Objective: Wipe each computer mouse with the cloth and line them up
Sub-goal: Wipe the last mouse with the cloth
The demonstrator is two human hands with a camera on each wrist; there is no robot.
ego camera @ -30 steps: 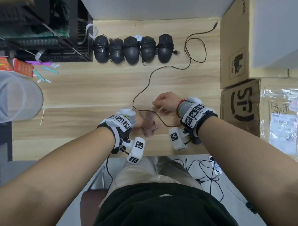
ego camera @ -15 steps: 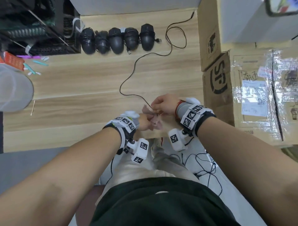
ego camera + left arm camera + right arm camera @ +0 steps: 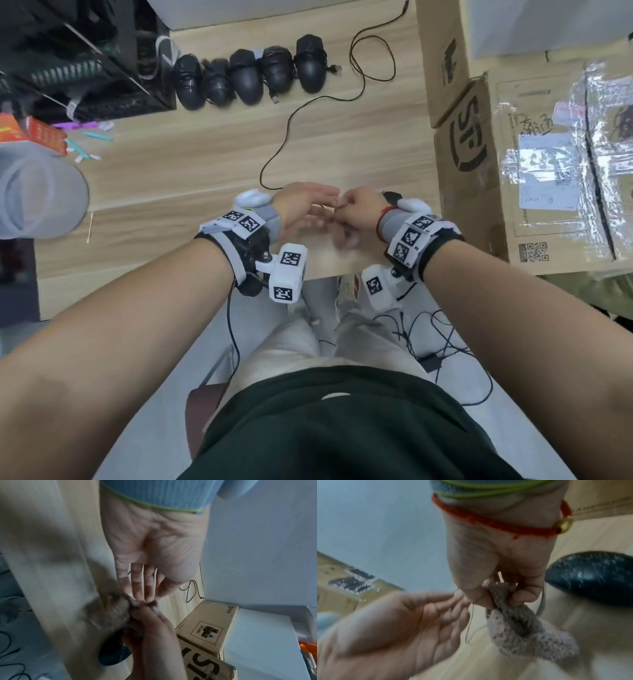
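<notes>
Several black mice (image 3: 246,80) stand side by side in a row at the back of the wooden table (image 3: 191,164). A thin black cable (image 3: 291,120) runs from the back down to my hands near the front edge. My right hand (image 3: 346,209) pinches a pinkish knitted cloth (image 3: 513,622) between thumb and curled fingers, and the cable passes beside the thumb. My left hand (image 3: 145,585) is open, palm showing, its straight fingertips touching the cloth's top. Another dark mouse (image 3: 594,574) lies on the table just behind the right hand; the head view hides it.
Cardboard boxes (image 3: 462,144) wall off the table's right side. A black rack (image 3: 68,58) fills the back left, with a grey round container (image 3: 37,192) and small coloured bits in front of it. Loose cables (image 3: 438,342) lie on the floor below the table edge.
The left hand has let go of the cloth, moved forward and opened. The right hand now holds the cloth. The head view has shifted.
</notes>
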